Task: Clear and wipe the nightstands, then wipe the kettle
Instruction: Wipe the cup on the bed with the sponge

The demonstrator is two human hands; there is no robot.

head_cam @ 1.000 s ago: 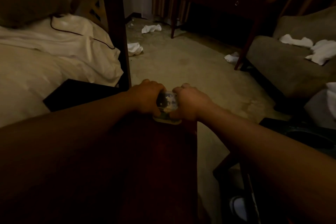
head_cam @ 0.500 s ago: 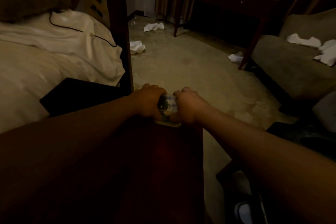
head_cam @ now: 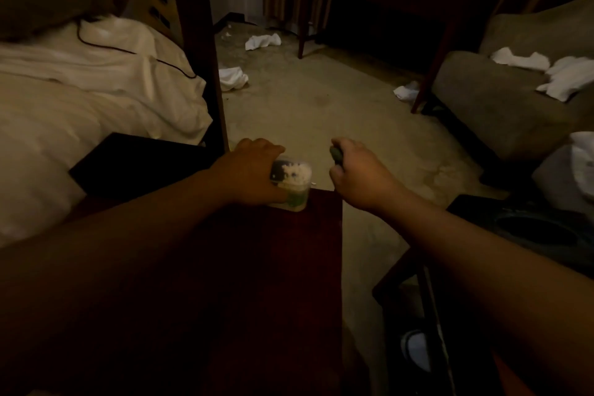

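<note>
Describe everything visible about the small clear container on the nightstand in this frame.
The clear container looks like a small see-through plastic tub, with white crumbly contents near the top and something green low inside. It stands upright at the far edge of the dark red wooden nightstand, near its right corner. The left hand holds it from the left side, fingers curled round it. The right hand is apart from it, off to the right, gripping a small dark object that is too dim to identify.
</note>
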